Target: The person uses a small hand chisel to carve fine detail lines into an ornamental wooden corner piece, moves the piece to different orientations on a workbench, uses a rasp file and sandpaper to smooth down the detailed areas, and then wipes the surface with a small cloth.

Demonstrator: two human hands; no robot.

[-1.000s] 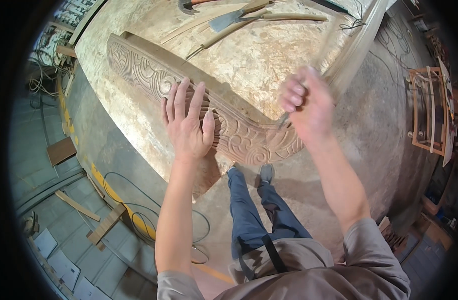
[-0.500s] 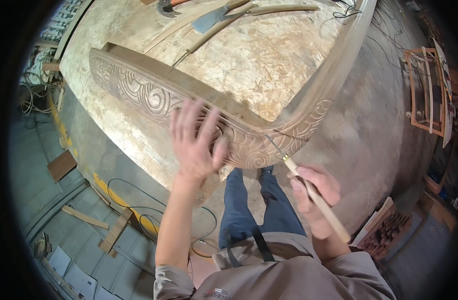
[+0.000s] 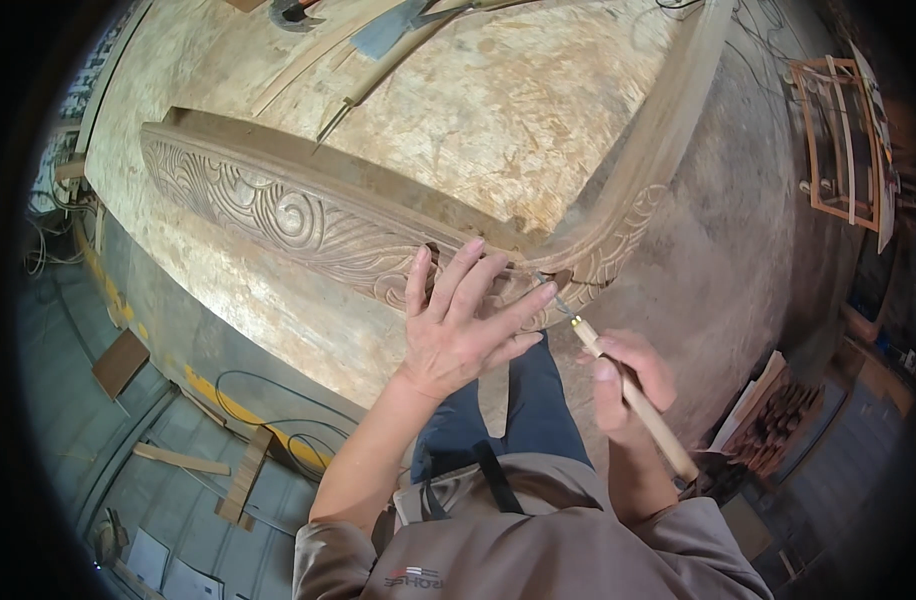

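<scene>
A brown wooden piece [image 3: 323, 225] with carved scrolls along its face lies before me, bending at a corner near my hands. My left hand [image 3: 463, 320] rests on the carved face just left of this corner, fingers spread; the index fingertip is close beside the blade, and I cannot tell if they touch. Wrapped in the fingers of my right hand [image 3: 633, 385] is a carving chisel [image 3: 650, 425] with a long pale wooden handle and a brass-coloured ferrule. Its thin metal blade points up-left to the carved corner, where the left fingers partly hide the tip.
The wood lies on a large scuffed worktop [image 3: 498, 140]. Beyond it are a flat-bladed tool [image 3: 386, 38], a long-handled chisel [image 3: 378, 78] and a hammer-like tool [image 3: 296, 12]. Dark cable [image 3: 268, 380] loops on the floor at left; an orange frame [image 3: 816, 140] stands at right.
My left hand has moved right along the carved wood to the corner, beside the blade. The right hand keeps its hold on the chisel. The view has shifted slightly.
</scene>
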